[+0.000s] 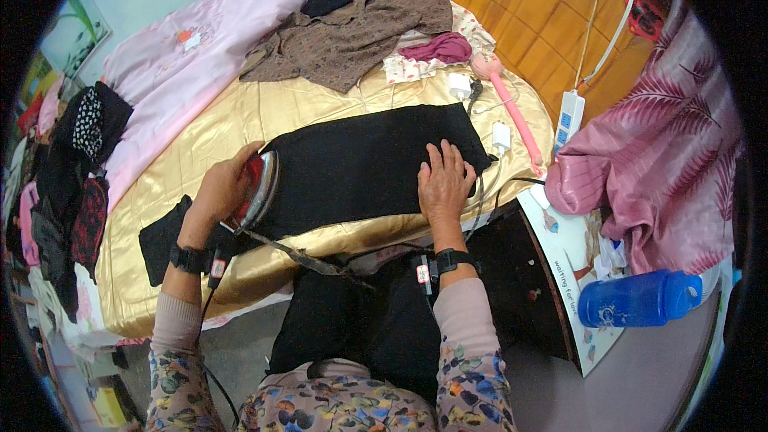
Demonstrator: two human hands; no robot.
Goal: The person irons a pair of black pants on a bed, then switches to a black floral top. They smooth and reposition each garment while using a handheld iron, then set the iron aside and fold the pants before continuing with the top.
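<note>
A black folded garment (344, 164) lies stretched across a shiny gold cloth (184, 168) on the table in front of me. My left hand (220, 192) is wrapped round the handle of a red clothes iron (260, 190), whose metal plate rests on the garment toward its left part. From the iron a wrapped cord (304, 258) trails to the right along the table's near edge. My right hand (445, 184) lies flat on the garment's right end, fingers stretched out, holding nothing. Part of the garment is hidden under the iron and my left hand.
A pink cloth (200, 56) and a brown patterned shirt (360, 32) lie at the back. Dark clothes (80, 160) are heaped at the left. At the right are a pink wand-like tool (516, 116), white chargers, a power strip (568, 116), a pink curtain (648, 152) and a blue bottle (632, 300).
</note>
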